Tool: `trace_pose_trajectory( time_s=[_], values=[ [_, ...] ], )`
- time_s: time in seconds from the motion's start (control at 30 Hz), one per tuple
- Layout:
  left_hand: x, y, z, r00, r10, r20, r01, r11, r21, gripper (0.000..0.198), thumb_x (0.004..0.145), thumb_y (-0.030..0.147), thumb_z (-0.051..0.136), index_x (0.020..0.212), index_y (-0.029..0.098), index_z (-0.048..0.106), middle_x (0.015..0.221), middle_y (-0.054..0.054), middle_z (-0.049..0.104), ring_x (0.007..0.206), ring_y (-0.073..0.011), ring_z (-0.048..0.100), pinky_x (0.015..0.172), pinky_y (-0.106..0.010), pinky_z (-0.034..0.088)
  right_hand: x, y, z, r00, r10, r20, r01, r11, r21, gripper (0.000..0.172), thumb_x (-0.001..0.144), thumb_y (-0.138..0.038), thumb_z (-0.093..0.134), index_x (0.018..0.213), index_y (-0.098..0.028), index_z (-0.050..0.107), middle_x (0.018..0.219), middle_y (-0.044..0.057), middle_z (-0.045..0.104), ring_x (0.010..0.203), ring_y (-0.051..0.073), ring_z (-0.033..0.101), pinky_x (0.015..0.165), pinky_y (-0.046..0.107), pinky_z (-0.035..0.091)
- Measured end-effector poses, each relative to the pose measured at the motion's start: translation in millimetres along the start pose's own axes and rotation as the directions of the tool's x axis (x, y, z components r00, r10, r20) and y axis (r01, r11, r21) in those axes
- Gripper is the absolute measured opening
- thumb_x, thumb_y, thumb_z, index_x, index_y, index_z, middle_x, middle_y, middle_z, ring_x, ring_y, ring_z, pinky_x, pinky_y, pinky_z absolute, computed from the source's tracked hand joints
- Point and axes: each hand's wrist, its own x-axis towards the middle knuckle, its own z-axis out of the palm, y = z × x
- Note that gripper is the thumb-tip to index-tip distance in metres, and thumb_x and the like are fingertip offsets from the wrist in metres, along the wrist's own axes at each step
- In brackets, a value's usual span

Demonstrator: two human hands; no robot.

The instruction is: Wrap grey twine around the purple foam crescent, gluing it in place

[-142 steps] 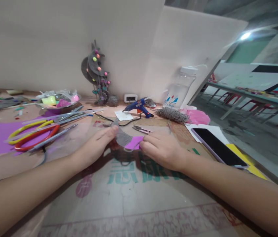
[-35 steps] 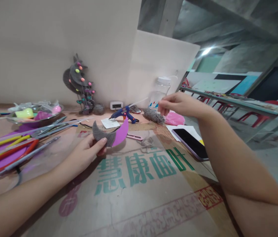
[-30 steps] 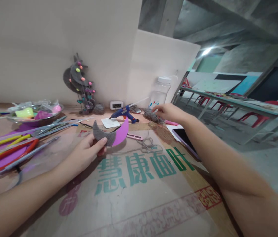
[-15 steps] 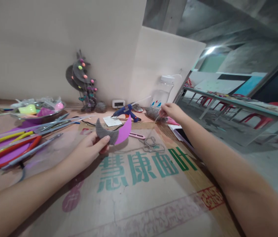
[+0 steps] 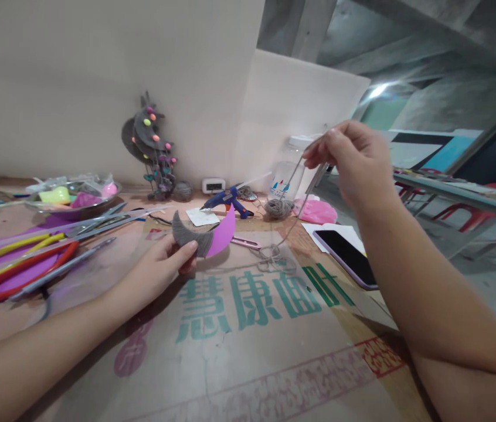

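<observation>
Left hand (image 5: 171, 255) over the counter (image 5: 248, 357), fingers pinching a crescent (image 5: 206, 241), left part wrapped grey, right tip bare purple. Right hand (image 5: 356, 158) raised well apart from it, fingers gripping a grey yarn strand (image 5: 296, 168); one length runs down toward the yarn ball (image 5: 278, 208) by the bottle (image 5: 284, 176), another toward loose loops (image 5: 274, 258) lying right of crescent. Glue gun (image 5: 227, 200) behind crescent, pink cutter (image 5: 247, 242) beside it, phone (image 5: 347, 258) near right forearm.

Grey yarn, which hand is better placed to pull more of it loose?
Probably the right hand: it holds the grey yarn raised, while the left hand grips the crescent.
</observation>
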Motion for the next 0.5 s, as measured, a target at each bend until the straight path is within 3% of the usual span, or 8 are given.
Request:
trace_pose_trajectory(
  time_s=[0.07, 0.17, 0.23, 0.4, 0.5],
  values=[
    [0, 2, -0.4, 1.0, -0.006, -0.011, 0.006, 1.0, -0.005, 0.027, 0.083, 0.037, 0.05, 0.063, 0.019, 0.047, 0.057, 0.002, 0.049, 0.054, -0.0122, 0.044, 0.053, -0.024, 0.037, -6, -17, 0, 0.996, -0.053, 0.071, 0.058, 0.996, -0.072, 0.034, 0.091, -0.043, 0.049, 0.066, -0.02, 0.054, 0.066, 0.001, 0.06, 0.061, 0.009, 0.054, 0.065, 0.026, 0.044],
    [1, 3, -0.7, 1.0, -0.026, -0.016, 0.026, 1.0, -0.006, 0.027, 0.083, 0.036, 0.05, 0.063, 0.018, 0.047, 0.057, 0.002, 0.05, 0.055, -0.0119, 0.045, 0.054, -0.024, 0.038, -12, -29, 2, 0.964, -0.009, 0.267, 0.068, 0.974, -0.215, 0.053, 0.092, -0.052, 0.039, 0.056, -0.017, 0.057, 0.055, 0.002, 0.056, 0.054, 0.009, 0.052, 0.06, 0.026, 0.042],
    [1, 2, -0.6, 0.999, -0.032, -0.023, 0.032, 0.999, -0.025, 0.026, 0.082, 0.037, 0.05, 0.064, 0.018, 0.047, 0.057, 0.003, 0.05, 0.055, -0.0116, 0.045, 0.054, -0.023, 0.038, -12, -28, 5, 0.948, 0.03, 0.316, 0.061, 0.96, -0.274, 0.059, 0.092, -0.057, 0.034, 0.054, -0.017, 0.057, 0.052, 0.002, 0.055, 0.051, 0.009, 0.05, 0.056, 0.025, 0.039],
    [1, 1, 0.8, 0.997, -0.069, -0.046, 0.065, 0.995, -0.08, 0.024, 0.082, 0.034, 0.05, 0.063, 0.019, 0.045, 0.054, 0.004, 0.049, 0.053, -0.011, 0.045, 0.053, -0.023, 0.037, -14, -7, 29, 0.889, 0.193, 0.415, 0.003, 0.905, -0.426, 0.043, 0.09, -0.048, 0.044, 0.067, -0.017, 0.062, 0.058, 0.001, 0.06, 0.054, 0.011, 0.053, 0.054, 0.024, 0.038],
    [1, 1, 1.6, 0.994, -0.098, -0.044, 0.091, 0.987, -0.132, 0.024, 0.08, 0.034, 0.051, 0.063, 0.019, 0.045, 0.053, 0.004, 0.049, 0.052, -0.0111, 0.044, 0.053, -0.023, 0.036, -19, 21, 55, 0.833, 0.318, 0.452, -0.031, 0.844, -0.536, 0.029, 0.087, -0.042, 0.05, 0.089, -0.018, 0.067, 0.076, 0.004, 0.069, 0.067, 0.016, 0.06, 0.058, 0.025, 0.041]
  ],
)
